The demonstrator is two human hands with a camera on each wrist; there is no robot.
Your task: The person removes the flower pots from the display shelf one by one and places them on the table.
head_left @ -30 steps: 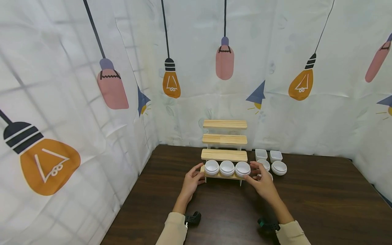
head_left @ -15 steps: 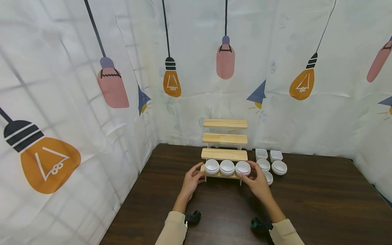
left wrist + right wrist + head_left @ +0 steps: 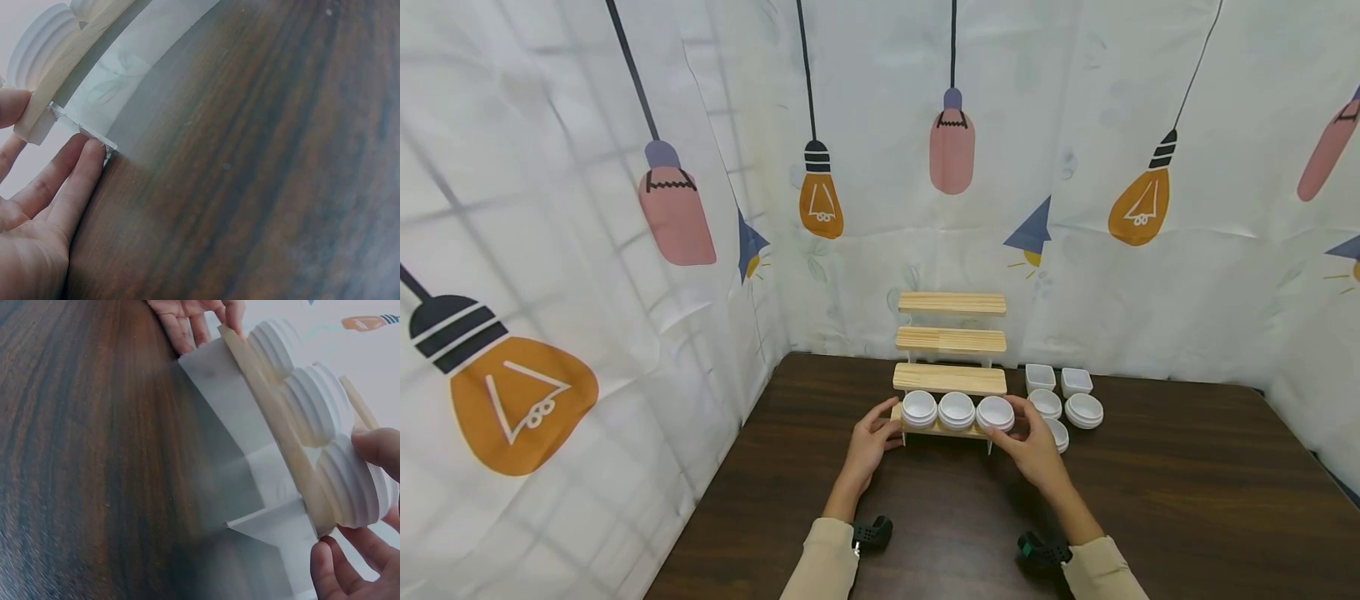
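Three white ribbed bowls (image 3: 957,412) line the lowest wooden tier (image 3: 946,432) of the display stand (image 3: 950,380) in the head view; the left hand (image 3: 868,443) grips the tier's left end, the right hand (image 3: 1034,448) pinches the right-end bowl (image 3: 996,412). Left wrist: two fingertips (image 3: 94,152) touch the transparent support (image 3: 70,119). Right wrist: the thumb (image 3: 379,446) contacts the bowl's rim. Bowls are probably light, rigid, slippery; grip the ribbed walls.

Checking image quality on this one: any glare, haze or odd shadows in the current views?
Head view: white cups and wooden stand fairly clear, grey grid-like lines across the left of the backdrop; left wrist view: soft and hazy, pale glare on the tabletop at lower right; right wrist view: background washed out nearly white, milky haze around the stand's lower part.
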